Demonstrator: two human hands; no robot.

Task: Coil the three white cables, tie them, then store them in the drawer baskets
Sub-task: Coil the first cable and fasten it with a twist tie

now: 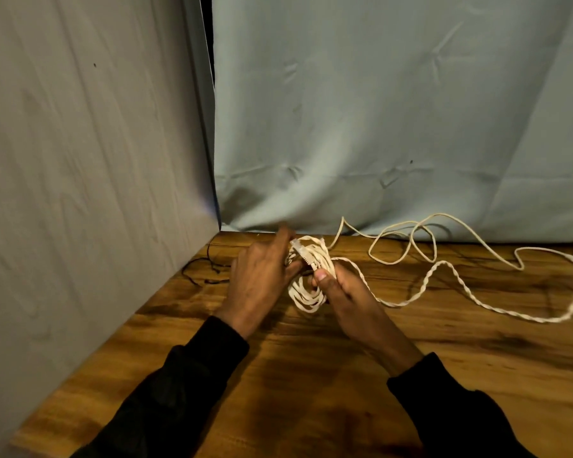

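White cable coil point(306, 289): I see a bundle of flat white loops held up just above the counter point(311, 375), between both hands, near the back corner.
Right hand point(348, 292): my view shows its grip clamped on the coil, thumb pressed on top of the loops where the plug end point(303, 251) crosses them.
Left hand point(262, 276): it sits against the left side of the coil, fingers reaching toward the loops; blur hides them, so I cannot tell whether that grip is closed on the cable.
Loose cables point(444, 269): white strands trail right from the coil across the counter, one twisted, one looping against the backdrop.
Backdrop point(377, 110): pale cloth behind and to the left.
Thin dark wire point(209, 269): lying near the left cloth.
Sleeves point(186, 385): dark, on both arms.
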